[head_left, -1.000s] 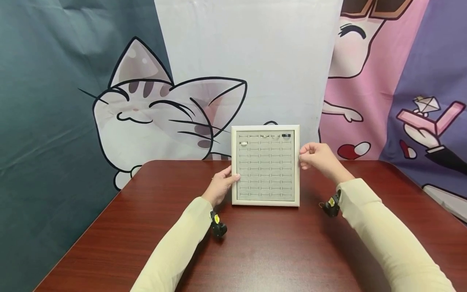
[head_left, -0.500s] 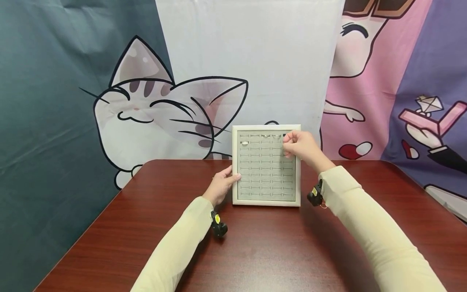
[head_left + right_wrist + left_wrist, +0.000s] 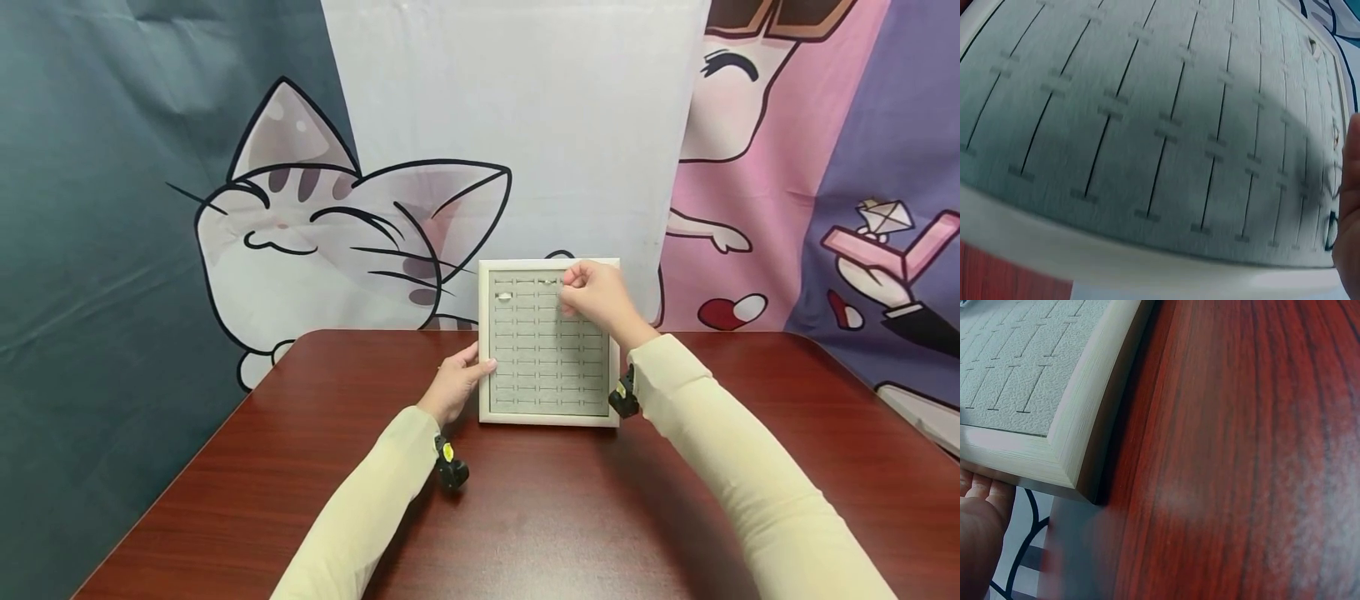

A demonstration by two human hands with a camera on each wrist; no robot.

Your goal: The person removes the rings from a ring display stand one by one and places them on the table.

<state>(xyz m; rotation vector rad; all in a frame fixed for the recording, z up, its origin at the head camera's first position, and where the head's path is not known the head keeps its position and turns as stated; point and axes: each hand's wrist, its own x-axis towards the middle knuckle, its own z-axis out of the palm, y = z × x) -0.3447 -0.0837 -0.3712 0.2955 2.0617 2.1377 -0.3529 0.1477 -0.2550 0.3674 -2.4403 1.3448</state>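
Cartoon-printed cloth (image 3: 517, 108) is hung behind the dark red desk (image 3: 540, 517), on which the slotted ring board (image 3: 549, 358) is stood upright, its face turned to the wearer. Its left rim is gripped by the left hand (image 3: 452, 383), thumb laid over the front and fingers tucked behind, presumably so that the board is kept from tipping while the top row is reached. Whether it is also propped from behind cannot be seen.

The right hand (image 3: 596, 292) is held before the top right part of the face, fingers bent and thumb drawn near them; whether a ring is pinched cannot be told. Beside it a dark ring (image 3: 1331, 231) is seated in the slots, while a pale ring (image 3: 504, 296) is set in the second row, at the left.

Behind the board, a strip of desk is left before the far edge; in front, a broad stretch of bare wood is offered. Close to the lower right rim, the right wrist camera (image 3: 624, 394) is seen, so a sideways sweep could be caught there.
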